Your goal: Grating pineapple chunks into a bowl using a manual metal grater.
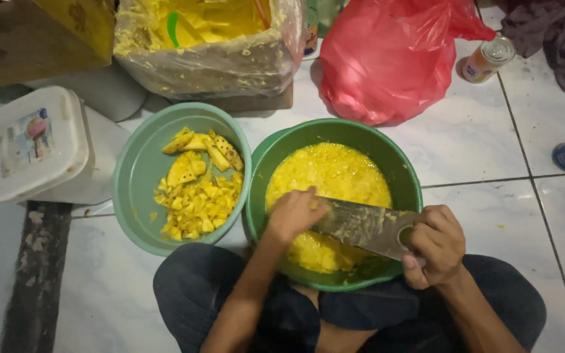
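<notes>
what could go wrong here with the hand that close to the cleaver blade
The left hand rests right at the edge of the cleaver that the right hand holds, so a slip could cut the fingers. The blade is smeared with yellow mash, so the grip may turn slippery. The green bowl sits against the person's crossed legs with the lighter bowl touching it; hard pressing might tip it or spill mash onto the tiled floor.

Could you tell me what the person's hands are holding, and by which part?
The right hand grips the cleaver at its handle end; the left hand rests on the blade's tip.
</notes>
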